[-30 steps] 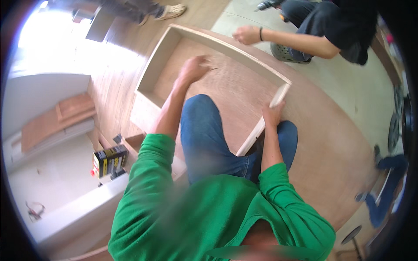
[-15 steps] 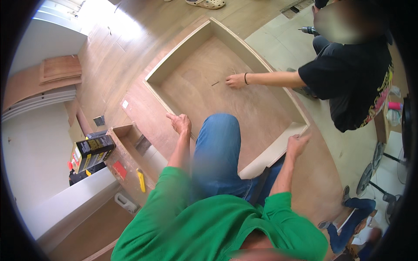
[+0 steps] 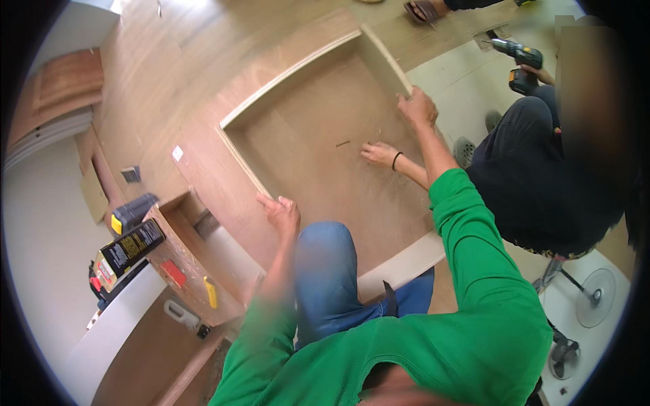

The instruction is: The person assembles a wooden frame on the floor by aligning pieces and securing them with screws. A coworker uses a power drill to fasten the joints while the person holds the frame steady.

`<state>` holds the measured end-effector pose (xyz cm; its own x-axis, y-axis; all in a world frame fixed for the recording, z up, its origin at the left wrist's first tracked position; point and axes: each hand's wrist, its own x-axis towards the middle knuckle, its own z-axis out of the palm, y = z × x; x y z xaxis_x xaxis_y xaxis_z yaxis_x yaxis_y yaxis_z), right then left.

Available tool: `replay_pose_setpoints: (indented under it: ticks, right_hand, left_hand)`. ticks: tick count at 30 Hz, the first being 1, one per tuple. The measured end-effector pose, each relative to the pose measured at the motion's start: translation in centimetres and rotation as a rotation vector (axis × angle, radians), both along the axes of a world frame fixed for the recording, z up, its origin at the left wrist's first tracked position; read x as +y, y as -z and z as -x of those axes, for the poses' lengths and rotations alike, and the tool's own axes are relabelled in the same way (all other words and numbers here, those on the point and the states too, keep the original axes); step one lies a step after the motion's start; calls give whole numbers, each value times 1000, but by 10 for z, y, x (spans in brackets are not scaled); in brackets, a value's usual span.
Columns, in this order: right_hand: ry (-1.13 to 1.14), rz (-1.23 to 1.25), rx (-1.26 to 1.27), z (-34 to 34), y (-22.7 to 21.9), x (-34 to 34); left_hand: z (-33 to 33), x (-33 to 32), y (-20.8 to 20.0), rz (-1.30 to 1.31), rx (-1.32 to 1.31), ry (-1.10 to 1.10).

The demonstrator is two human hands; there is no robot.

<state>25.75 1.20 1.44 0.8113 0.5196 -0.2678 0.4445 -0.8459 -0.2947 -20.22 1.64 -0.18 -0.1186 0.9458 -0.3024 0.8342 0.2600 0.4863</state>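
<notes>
A shallow wooden box (image 3: 233,145) with pale edges lies in front of my bent knee. My left hand (image 3: 281,215) is closed on the top edge of its left wall. Farther off, my right hand (image 3: 418,108) grips the right wall, my arm reaching across that side. A co-worker's hand (image 3: 380,154) with a dark wristband is low inside the box, beside a small thin dark piece (image 3: 342,143), perhaps a screw. The co-worker's other hand holds a cordless drill (image 3: 520,57) outside the box at the right.
At left, a narrow wooden box (image 3: 177,254) carries a yellow cutter (image 3: 210,292) and a red card (image 3: 174,272). Beside it are a dark metal can (image 3: 135,242) and a tool case (image 3: 134,211). A fan (image 3: 596,296) stands at right; a sandalled foot (image 3: 425,11) is at the far edge.
My right hand has gone from the near right corner to farther up the right wall. My left hand keeps its hold. The co-worker leans lower, with the drill showing more fully.
</notes>
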Motion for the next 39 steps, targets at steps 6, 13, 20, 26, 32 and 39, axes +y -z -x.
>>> replay_pose_setpoints:
  ticks: [6, 13, 20, 26, 32, 39]
  right_hand:
    - [64, 130, -59, 7, 2, 13]
    - [94, 210, -10, 4, 2, 15]
    - [131, 241, 21, 3, 0, 15]
    - [130, 276, 96, -1, -5, 16]
    - [149, 240, 79, -4, -2, 17]
    - [139, 276, 80, 0, 3, 12]
  left_hand:
    - [-1, 1, 10, -52, 12, 1]
    - [-10, 4, -4, 120, 98, -88]
    - [-1, 7, -9, 333, 106, -90]
    - [-3, 50, -57, 552, 388, 304]
    - [-91, 204, -131, 957, 574, 577]
    - [-269, 284, -117, 120, 270, 897]
